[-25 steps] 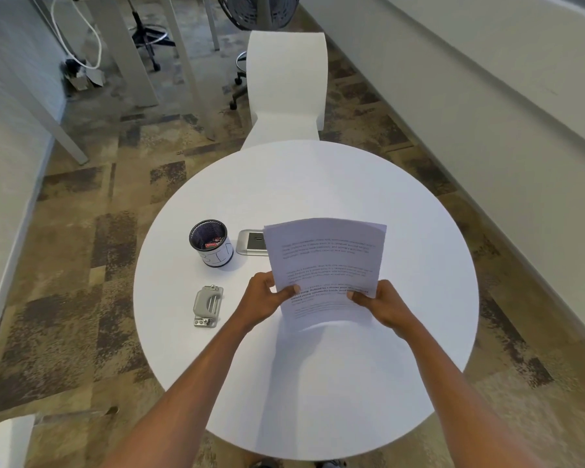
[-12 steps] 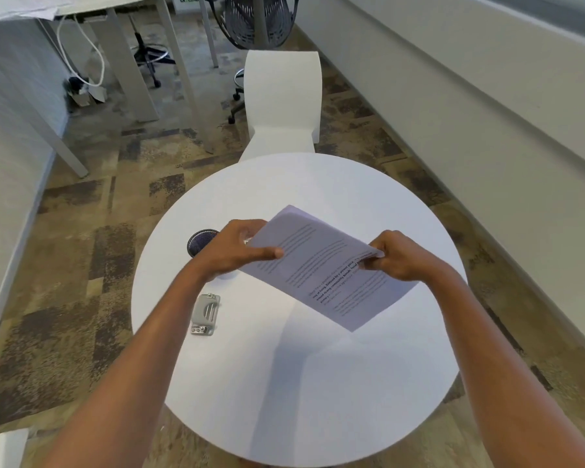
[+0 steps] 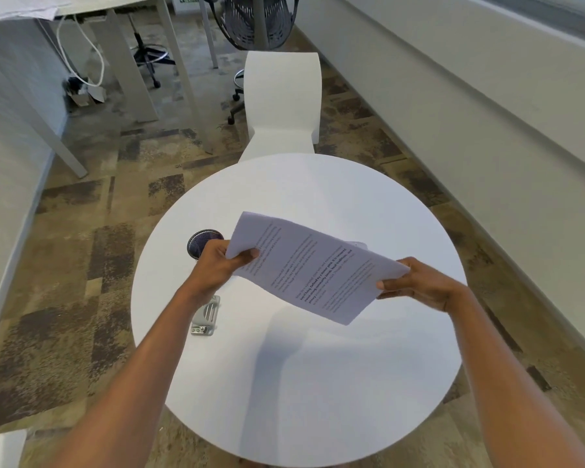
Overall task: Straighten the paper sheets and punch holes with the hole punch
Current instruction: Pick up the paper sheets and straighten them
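A stack of printed paper sheets hangs tilted in the air above the round white table, its long side running from upper left to lower right. My left hand pinches its left end, thumb on top. My right hand grips the right end. A grey metal hole punch lies on the table left of the sheets, partly hidden under my left forearm.
A dark mesh pen cup stands behind my left hand, mostly hidden. A white chair sits at the table's far side. A mesh office chair and desk legs stand further back. A wall runs along the right.
The sheets went from upright, held at their bottom edge, to turned sideways and tilted. My hands moved apart to the two short ends, and the right hand shifted right.
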`<state>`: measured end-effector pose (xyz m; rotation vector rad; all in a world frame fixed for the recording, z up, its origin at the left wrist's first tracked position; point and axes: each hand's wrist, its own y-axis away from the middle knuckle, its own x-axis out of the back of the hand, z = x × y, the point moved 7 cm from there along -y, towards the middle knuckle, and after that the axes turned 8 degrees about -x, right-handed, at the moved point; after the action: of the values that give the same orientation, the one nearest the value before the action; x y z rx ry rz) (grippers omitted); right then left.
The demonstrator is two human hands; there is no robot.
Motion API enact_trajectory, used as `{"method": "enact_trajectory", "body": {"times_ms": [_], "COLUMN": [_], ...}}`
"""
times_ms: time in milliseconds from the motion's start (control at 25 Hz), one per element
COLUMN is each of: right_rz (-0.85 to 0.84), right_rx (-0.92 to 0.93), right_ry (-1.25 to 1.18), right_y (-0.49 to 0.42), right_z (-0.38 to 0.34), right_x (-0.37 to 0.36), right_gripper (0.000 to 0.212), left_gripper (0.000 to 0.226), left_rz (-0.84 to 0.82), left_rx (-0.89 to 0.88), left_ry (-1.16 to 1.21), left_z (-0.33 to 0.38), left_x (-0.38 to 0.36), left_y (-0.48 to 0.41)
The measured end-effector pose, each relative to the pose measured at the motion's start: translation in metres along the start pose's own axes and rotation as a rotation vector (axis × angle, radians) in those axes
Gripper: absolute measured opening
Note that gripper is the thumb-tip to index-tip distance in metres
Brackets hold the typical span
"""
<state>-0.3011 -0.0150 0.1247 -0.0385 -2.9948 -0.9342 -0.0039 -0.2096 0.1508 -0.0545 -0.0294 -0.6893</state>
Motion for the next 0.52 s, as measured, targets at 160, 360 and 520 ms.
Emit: {"method": "enact_trajectory", "body": {"times_ms": [160, 360, 520], "right_rz": [0.064, 0.267, 0.339], "right_rx": [0.095, 0.114, 0.125], "right_ry": [-0.171, 0.049, 0.149], "right_y": [-0.010, -0.010, -0.006], "right_z": [0.017, 0.013, 0.014], "right_x": [-0.034, -0.027, -0.020], "right_gripper": [0.047, 0.037, 0.036], "left_gripper": [0.025, 0.028, 0.033], "left_rz": [0.079, 0.020, 0.064], "left_rx": [0.084, 0.093, 0.088], "left_ry": [0.120, -0.052, -0.078], "left_z": [-0.031, -0.057, -0.065], "left_x": [0.002, -0.001, -0.003], "left_y": [0.016, 0.032, 0.035]}}
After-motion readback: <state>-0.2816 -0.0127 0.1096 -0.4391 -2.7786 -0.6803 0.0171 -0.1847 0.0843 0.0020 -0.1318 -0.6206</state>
